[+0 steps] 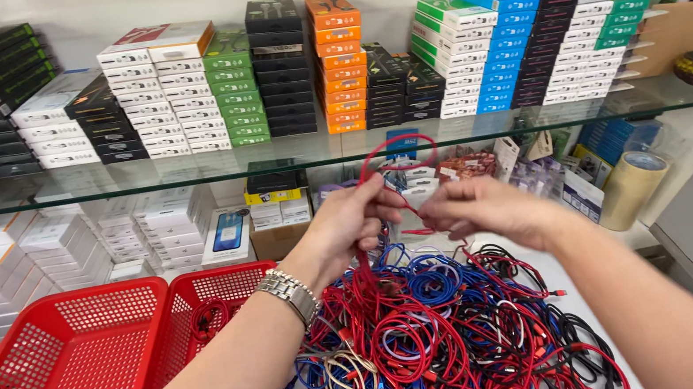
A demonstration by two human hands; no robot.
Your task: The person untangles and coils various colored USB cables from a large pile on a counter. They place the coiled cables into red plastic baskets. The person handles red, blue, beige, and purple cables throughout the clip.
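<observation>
My left hand (350, 221), with a metal watch on its wrist, and my right hand (486, 207) together pinch a red cable (394, 148) that loops up above them. Both hands hover over a tangled pile of red, blue, black and beige cables (436, 334) lying on the white counter. The red cable trails down from my left hand into the pile.
Two red plastic baskets sit to the left: a large one (59, 384) and a smaller one (210, 306) holding a coiled red cable. A glass shelf (183, 173) carries stacked boxes of many colours. A roll of tape (631, 184) stands at right.
</observation>
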